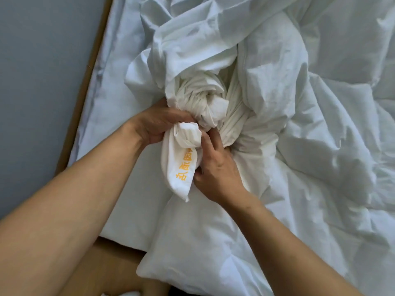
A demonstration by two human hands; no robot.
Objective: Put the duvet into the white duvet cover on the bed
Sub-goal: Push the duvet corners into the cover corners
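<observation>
1. Progress: early to middle, as I judge it. The thin, creased cover (192, 50) lies heaped in the upper centre of the frame, and the puffier duvet (320, 167) spreads over the right and lower centre. Both are white, so where one ends and the other starts cannot be told for sure.
2. Done so far, it seems: one corner (181, 167), marked with orange stitched characters, is gathered up at centre frame. Twisted cloth is bunched just above it. Whether this corner belongs to the duvet or the cover is unclear.
3. Left to do, by my reading: seat the other corners, draw the cover down over the duvet, shake it flat and close the opening. None of that shows as done.
4. The left hand (158, 127), left of centre, has its fingers curled round the neck of the bunch at the top of the corner.
5. The right hand (215, 169), just right of the corner, has its fingers bent into the cloth and its thumb against the corner's side. The corner sits between the two hands, touching both.
6. All this lies on the bed (111, 103), whose bare sheet shows at left, beside the wooden frame (85, 82).
</observation>
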